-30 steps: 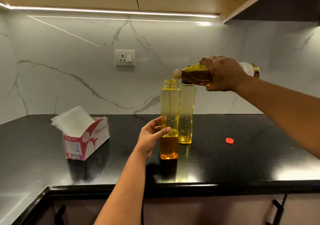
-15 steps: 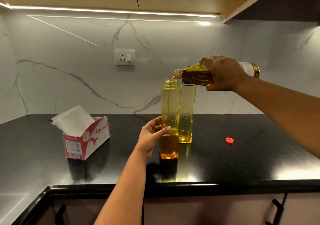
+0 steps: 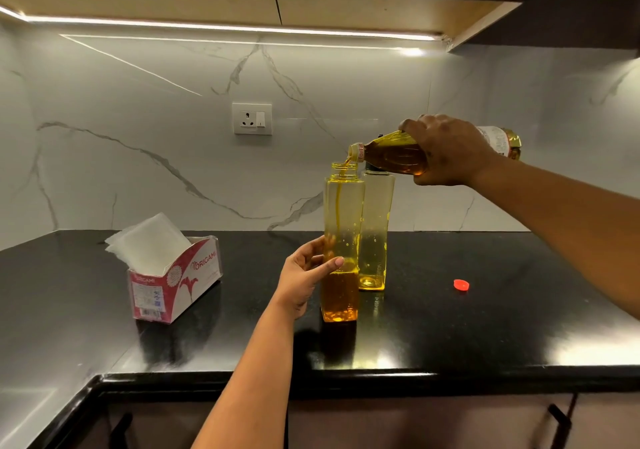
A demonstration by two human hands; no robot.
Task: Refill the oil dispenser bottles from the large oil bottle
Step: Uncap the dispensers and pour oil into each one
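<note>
Pouring oil from the large bottle into the near dispenser — one hand tips, one steadies.

Head view: my right hand (image 3: 446,152) wraps the large oil bottle (image 3: 391,154) around its shoulder, tipped nearly flat, its mouth just above the open neck of the near dispenser bottle (image 3: 343,240) on the black counter (image 3: 485,327). My left hand (image 3: 304,275) clasps its lower side, thumb across the front. It looks tall, light and likely slick — I judge a low hold best. The second dispenser bottle (image 3: 375,227) stands just behind it.
</note>
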